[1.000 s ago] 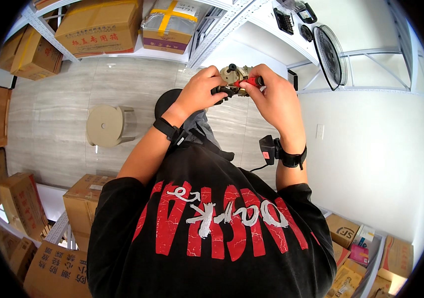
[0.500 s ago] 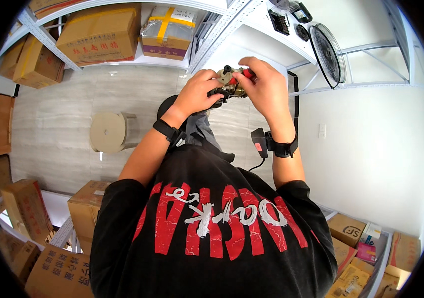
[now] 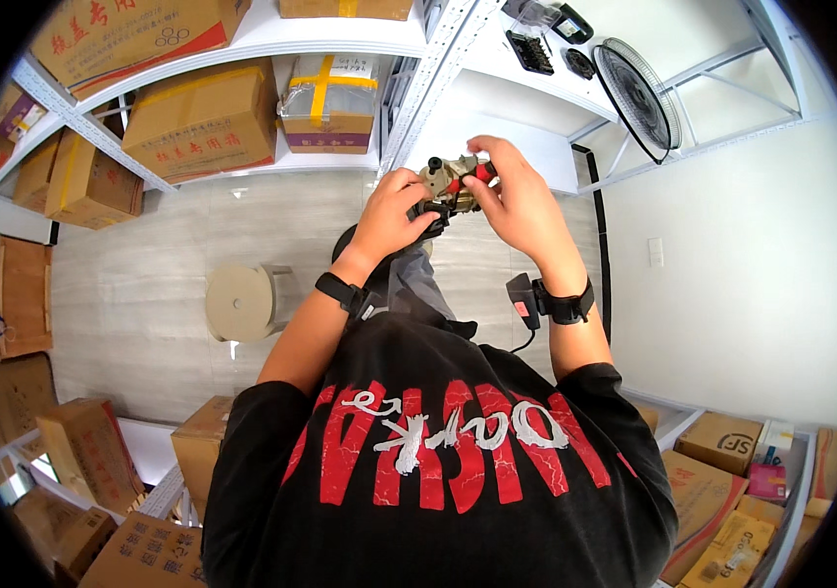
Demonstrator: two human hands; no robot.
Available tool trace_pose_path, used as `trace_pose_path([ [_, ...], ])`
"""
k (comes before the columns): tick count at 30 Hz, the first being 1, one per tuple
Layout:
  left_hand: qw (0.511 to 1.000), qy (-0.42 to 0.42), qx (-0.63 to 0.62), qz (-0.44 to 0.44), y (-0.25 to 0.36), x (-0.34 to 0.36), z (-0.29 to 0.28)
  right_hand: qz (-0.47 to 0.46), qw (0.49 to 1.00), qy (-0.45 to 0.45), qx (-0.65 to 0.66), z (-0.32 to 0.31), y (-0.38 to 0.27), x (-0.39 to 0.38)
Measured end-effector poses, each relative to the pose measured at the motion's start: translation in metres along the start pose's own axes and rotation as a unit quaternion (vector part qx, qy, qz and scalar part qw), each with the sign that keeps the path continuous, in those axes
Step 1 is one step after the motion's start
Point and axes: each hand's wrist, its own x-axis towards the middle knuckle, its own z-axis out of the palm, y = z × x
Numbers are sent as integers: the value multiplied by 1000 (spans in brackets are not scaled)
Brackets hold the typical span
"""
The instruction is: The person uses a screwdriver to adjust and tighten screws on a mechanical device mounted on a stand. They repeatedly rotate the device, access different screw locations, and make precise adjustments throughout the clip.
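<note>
In front of my body, both hands are raised around a small motor-like assembly [image 3: 462, 199] with a pale metal body, a black knob on top and a red part [image 3: 483, 171]. My left hand [image 3: 386, 220] is closed on its black lower left side, thumb and fingers bent against it. My right hand [image 3: 524, 206] curls round its right end, the index finger arched above the red part and the thumb below. The right fingertips are partly hidden. Each wrist wears a black strap; beside the right one is a black box-like device [image 3: 523, 300] with a cable.
A beige stool [image 3: 240, 302] stands on the floor to the left. White shelves [image 3: 340, 37] with cardboard boxes [image 3: 205, 116] rise ahead. A fan in a round black cage [image 3: 638, 98] leans at the far right shelf. More boxes [image 3: 90, 453] stand behind me on both sides.
My view has shifted, so the shelves and stool appear lower and further right. My right thumb has slid down off the red part, while the left hand keeps its hold.
</note>
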Motion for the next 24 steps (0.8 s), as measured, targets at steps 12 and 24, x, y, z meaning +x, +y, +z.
trace_pose_path([
  [12,999,-13,34,4,1,3,1,-2,999,38,-28,9,1,2],
  [24,999,-8,35,16,-2,1,1,29,998,-44,-27,2,6,2],
])
